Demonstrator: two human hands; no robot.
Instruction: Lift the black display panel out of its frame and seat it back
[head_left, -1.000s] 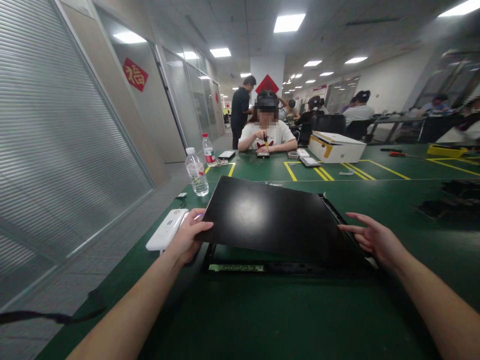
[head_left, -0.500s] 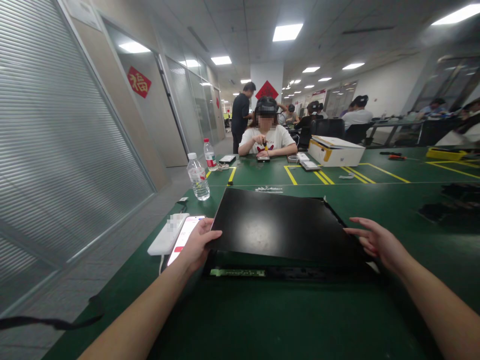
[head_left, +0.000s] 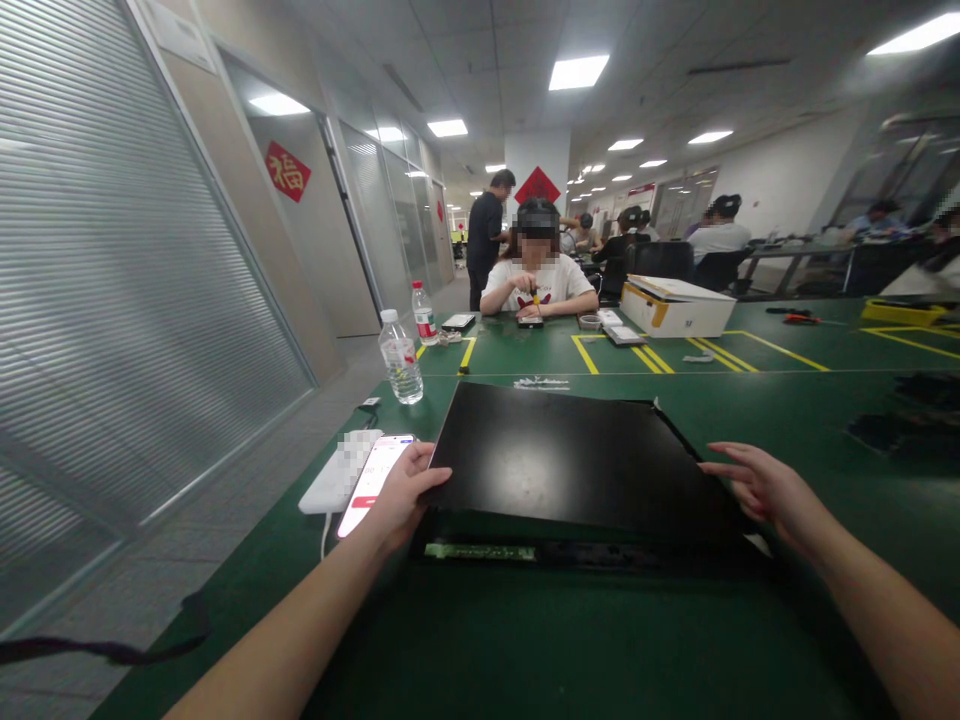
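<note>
A thin black panel point(head_left: 570, 460) lies tilted over a black frame point(head_left: 630, 558), its near edge raised. Along the frame's near side runs a green circuit strip point(head_left: 480, 551). My left hand point(head_left: 409, 490) grips the panel's left edge, thumb on top and fingers behind. At the right edge, my right hand point(head_left: 765, 490) has its fingers apart, with the index finger stretched out and another fingertip touching or very near the panel. What lies under the panel is hidden.
Left of the panel are a lit phone point(head_left: 375, 480), a white box-like device point(head_left: 330, 480) with a cable, and a water bottle point(head_left: 401, 360). Across the green table point(head_left: 562, 650) a person point(head_left: 536, 280) works on a small device near a white box point(head_left: 675, 305).
The view has shifted slightly, so everything sits a little lower and to the right. Both hands keep nearly the same places at the panel.
</note>
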